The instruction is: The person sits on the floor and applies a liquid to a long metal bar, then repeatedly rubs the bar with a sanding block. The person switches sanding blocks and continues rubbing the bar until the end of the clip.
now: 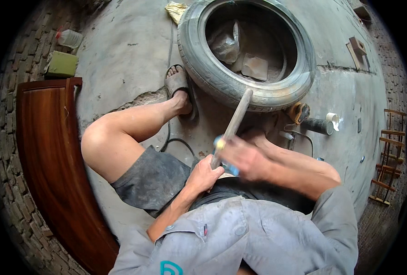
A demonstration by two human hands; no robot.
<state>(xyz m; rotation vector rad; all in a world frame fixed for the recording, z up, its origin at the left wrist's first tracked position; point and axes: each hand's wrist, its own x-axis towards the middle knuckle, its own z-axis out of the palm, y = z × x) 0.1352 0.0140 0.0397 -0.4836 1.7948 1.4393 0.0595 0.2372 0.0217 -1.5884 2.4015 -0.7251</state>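
Observation:
A long round wooden stick [237,116] slants from my lap up to the sidewall of a worn car tyre [195,59], where its far end rests. My left hand [204,174] is closed around the stick near its lower end. My right hand [245,157], smeared by motion, is closed just above it across the stick. In it is a blue object [231,169] with a yellow part, mostly covered by the fingers; its exact kind cannot be made out. The tyre lies on the floor between my feet, with a clear plastic bag [227,46] and a pale square piece [254,67] inside its ring.
At left stands a brown wooden panel [52,151], with a green box [62,63] and a plastic bottle [69,38] beyond. Right of the tyre are a yellow-and-black power tool [298,112], a dark cylinder [317,126] and a white roll [333,120]. A cable [168,133] crosses the floor.

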